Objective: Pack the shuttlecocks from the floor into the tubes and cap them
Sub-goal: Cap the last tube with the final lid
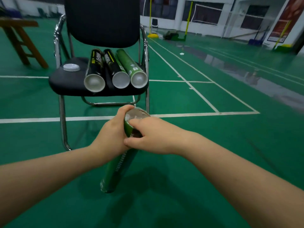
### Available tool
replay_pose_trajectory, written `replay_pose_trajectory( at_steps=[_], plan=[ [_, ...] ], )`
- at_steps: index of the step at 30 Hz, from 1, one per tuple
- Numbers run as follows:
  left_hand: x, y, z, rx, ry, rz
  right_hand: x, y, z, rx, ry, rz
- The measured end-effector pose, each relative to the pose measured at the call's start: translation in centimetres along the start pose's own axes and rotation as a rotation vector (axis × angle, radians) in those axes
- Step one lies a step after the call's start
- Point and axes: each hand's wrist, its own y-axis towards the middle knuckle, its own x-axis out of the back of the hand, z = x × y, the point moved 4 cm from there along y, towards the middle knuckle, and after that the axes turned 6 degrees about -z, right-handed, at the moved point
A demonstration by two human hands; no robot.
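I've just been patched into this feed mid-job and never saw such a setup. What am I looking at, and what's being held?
There is no machine here: a person works bare-handed, and the single picture comes from a wide-angle camera on their head, looking forward and down. The two arms from the bottom are theirs. The left hand grips the upper part of a green tube, which slants down towards the floor; the right hand pinches its top end, where a pale lid seems to sit. Ahead stands a black chair. On its seat lie three more tubes side by side, near ends facing the camera, and a loose white cap to their left. I cannot tell whether those tubes are capped.
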Motion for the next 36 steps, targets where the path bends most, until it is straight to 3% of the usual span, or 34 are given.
replay_pose_trajectory(
  at_steps=[16,21,26,31,36],
  plan=[
    [10.3,4.3,7.6,0.091,-0.044,-0.236,-0.4,13.0,7.8,0.125,-0.113,-0.102],
    [12.8,5.8,11.0,0.131,-0.075,-0.342,-1.5,17.3,9.2,0.281,-0.069,-0.395],
    [15.2,8.8,13.4,0.118,-0.076,-0.491,-1.6,22.6,9.9,0.290,-0.055,-0.649],
    [16.8,11.8,16.1,0.164,-0.079,-0.566,-1.5,27.3,10.2,0.267,-0.067,-0.734],
    [16.4,13.2,19.9,0.304,-0.178,-0.596,-0.3,32.5,9.7,0.139,0.043,-0.686]
  ],
)
